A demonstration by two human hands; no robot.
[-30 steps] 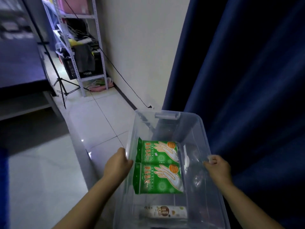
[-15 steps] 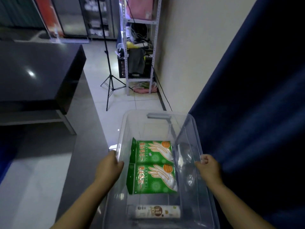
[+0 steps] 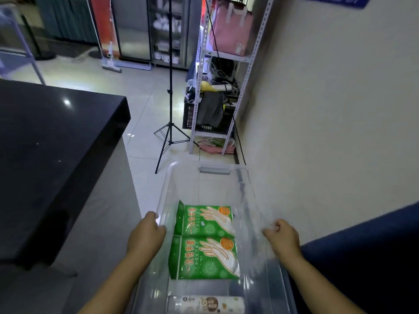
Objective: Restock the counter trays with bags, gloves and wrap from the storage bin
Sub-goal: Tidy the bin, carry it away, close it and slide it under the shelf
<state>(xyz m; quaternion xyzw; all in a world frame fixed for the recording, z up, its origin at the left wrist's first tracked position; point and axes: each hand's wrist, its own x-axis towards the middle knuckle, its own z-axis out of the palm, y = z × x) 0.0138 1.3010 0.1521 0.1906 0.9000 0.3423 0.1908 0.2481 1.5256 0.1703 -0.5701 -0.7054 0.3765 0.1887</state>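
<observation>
Clear bin (image 3: 166,184) is gripped at both side rims by left hand (image 3: 145,236) and right hand (image 3: 282,237), fingers curled; counter (image 3: 56,143) left, tripod (image 3: 170,132) ahead.

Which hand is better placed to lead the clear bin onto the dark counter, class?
Probably the left hand: it grips the left rim of the bin, the side nearer the counter. The right hand grips the far rim, beside the wall.
</observation>
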